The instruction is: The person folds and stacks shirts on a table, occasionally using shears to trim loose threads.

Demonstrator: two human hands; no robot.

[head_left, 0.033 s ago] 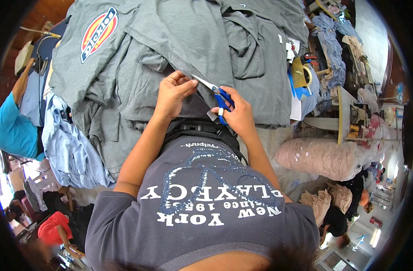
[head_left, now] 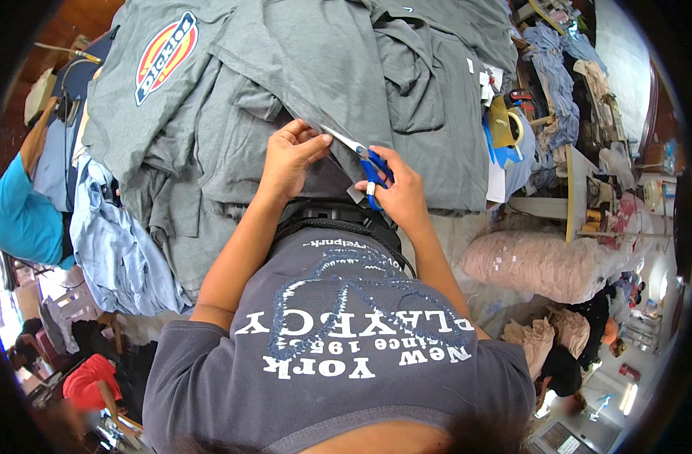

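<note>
A pair of scissors [head_left: 362, 150] with blue handles is gripped in my right hand [head_left: 403, 194], its pale blades pointing up and to the left. The blade tips reach the fingertips of my left hand [head_left: 289, 163], which is closed in a pinch at the edge of a grey T-shirt [head_left: 308, 68]. The tips are partly covered there, so whether they bite into cloth or thread is hard to make out. More grey shirts lie underneath and around, one with a red and yellow oval print [head_left: 166, 57] at the far left.
Light blue cloth [head_left: 122, 242] hangs down at the left, near a person in a turquoise sleeve [head_left: 28, 216]. A yellow tape roll [head_left: 505, 125] lies by the pile's right edge. A big pinkish wrapped bundle [head_left: 531, 261] rests on the floor to the right.
</note>
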